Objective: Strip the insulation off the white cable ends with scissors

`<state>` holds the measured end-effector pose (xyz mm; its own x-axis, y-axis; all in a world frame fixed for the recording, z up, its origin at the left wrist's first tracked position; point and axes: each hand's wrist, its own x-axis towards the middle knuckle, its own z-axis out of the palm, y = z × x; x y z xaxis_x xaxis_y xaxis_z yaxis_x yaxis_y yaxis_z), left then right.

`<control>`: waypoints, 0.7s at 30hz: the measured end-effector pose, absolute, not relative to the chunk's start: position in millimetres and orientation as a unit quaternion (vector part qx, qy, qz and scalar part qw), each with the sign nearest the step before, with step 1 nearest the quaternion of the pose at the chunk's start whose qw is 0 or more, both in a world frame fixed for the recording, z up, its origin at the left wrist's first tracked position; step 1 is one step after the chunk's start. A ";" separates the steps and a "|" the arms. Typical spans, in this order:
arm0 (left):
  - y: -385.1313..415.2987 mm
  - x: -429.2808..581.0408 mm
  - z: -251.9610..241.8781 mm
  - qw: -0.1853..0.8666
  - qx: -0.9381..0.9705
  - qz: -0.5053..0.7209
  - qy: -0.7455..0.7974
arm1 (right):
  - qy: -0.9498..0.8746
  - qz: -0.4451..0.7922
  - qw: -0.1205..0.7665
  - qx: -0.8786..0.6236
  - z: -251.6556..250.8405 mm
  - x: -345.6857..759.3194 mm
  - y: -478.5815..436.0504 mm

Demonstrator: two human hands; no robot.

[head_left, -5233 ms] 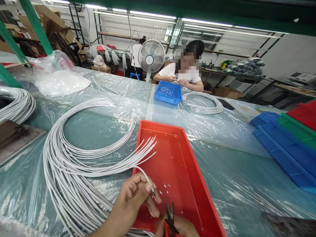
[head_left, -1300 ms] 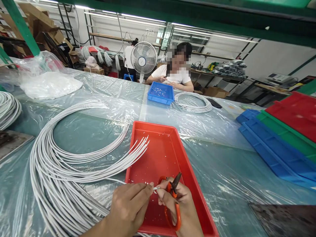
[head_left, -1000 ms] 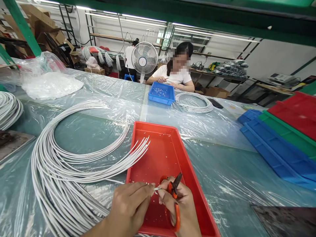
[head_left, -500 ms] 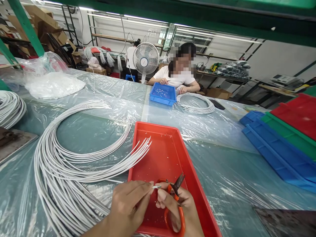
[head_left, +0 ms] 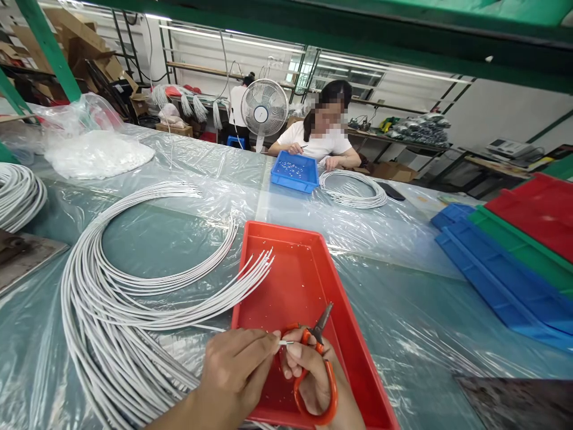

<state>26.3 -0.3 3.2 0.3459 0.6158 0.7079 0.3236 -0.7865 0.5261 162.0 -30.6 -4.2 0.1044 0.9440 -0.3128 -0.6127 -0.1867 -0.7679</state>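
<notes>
Over the near part of a red tray (head_left: pixel 286 286), my left hand (head_left: pixel 239 364) pinches a white cable (head_left: pixel 283 343) close to its tip. My right hand (head_left: pixel 313 370) has its thumb and finger at the cable's dark end. Orange-handled scissors (head_left: pixel 332 394) hang in that same hand, the handle loops around its fingers and the blades pointing up and away. A large coiled bundle of white cables (head_left: pixel 85 298) lies to the left, and several of its ends reach over the tray's left rim. Small white scraps are scattered in the tray.
Across the table a person (head_left: pixel 329 143) sits behind a blue tray (head_left: pixel 294 179) and a cable coil (head_left: pixel 353 190). Stacked bins (head_left: pixel 505 269) stand at right. A metal plate (head_left: pixel 514 400) lies near right; a plastic bag (head_left: pixel 96 155) and another coil (head_left: pixel 18 197) are at left.
The right hand has turned a little, and the scissors' blades look closer together and point more upward. Both hands stay at the cable end.
</notes>
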 end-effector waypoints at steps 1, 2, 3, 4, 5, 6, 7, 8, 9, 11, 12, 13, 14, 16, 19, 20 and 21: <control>-0.4 26.0 2.8 0.149 0.808 0.491 0.291 | -0.195 0.636 0.610 -0.431 -4.7 161.4 -29.9; -0.3 25.7 2.3 0.150 0.809 0.489 0.290 | -0.196 0.630 0.613 -0.435 -5.0 160.7 -29.3; -0.3 25.5 1.8 0.151 0.810 0.486 0.291 | -0.197 0.623 0.616 -0.441 -5.1 159.9 -29.0; -0.2 25.4 1.5 0.152 0.812 0.482 0.292 | -0.199 0.614 0.619 -0.447 -5.1 159.1 -28.8; -0.1 25.4 1.2 0.154 0.813 0.479 0.294 | -0.201 0.605 0.622 -0.455 -5.1 158.6 -28.8; -0.1 25.6 1.2 0.159 0.814 0.474 0.295 | -0.205 0.597 0.624 -0.461 -5.1 158.4 -29.0; -0.1 25.8 1.4 0.168 0.814 0.470 0.298 | -0.210 0.589 0.626 -0.467 -5.0 158.5 -29.2; -0.1 26.1 2.0 0.184 0.812 0.465 0.301 | -0.217 0.582 0.626 -0.471 -4.8 158.9 -29.5; -0.2 26.4 2.9 0.205 0.810 0.458 0.305 | -0.224 0.578 0.625 -0.474 -4.6 159.5 -29.7; -0.5 26.8 5.7 0.261 0.800 0.440 0.312 | -0.237 0.572 0.623 -0.478 -3.9 161.0 -30.2; -0.6 26.9 7.4 0.287 0.795 0.432 0.314 | -0.242 0.571 0.621 -0.479 -3.3 161.7 -30.5; -0.8 26.9 9.1 0.312 0.789 0.425 0.315 | -0.246 0.570 0.620 -0.480 -2.8 162.2 -30.8; -1.0 26.8 10.8 0.331 0.783 0.420 0.317 | -0.249 0.569 0.620 -0.480 -2.2 162.6 -31.1; -1.3 26.7 13.8 0.361 0.772 0.411 0.324 | -0.259 0.566 0.620 -0.478 -1.2 162.9 -31.8; -1.6 26.6 17.3 0.399 0.759 0.395 0.330 | -0.298 0.546 0.615 -0.484 0.0 163.2 -32.5; -1.6 26.6 18.3 0.409 0.755 0.391 0.331 | -0.314 0.534 0.612 -0.491 0.5 163.5 -32.6; -1.6 26.7 19.1 0.414 0.753 0.389 0.332 | -0.330 0.518 0.609 -0.502 1.2 163.8 -32.7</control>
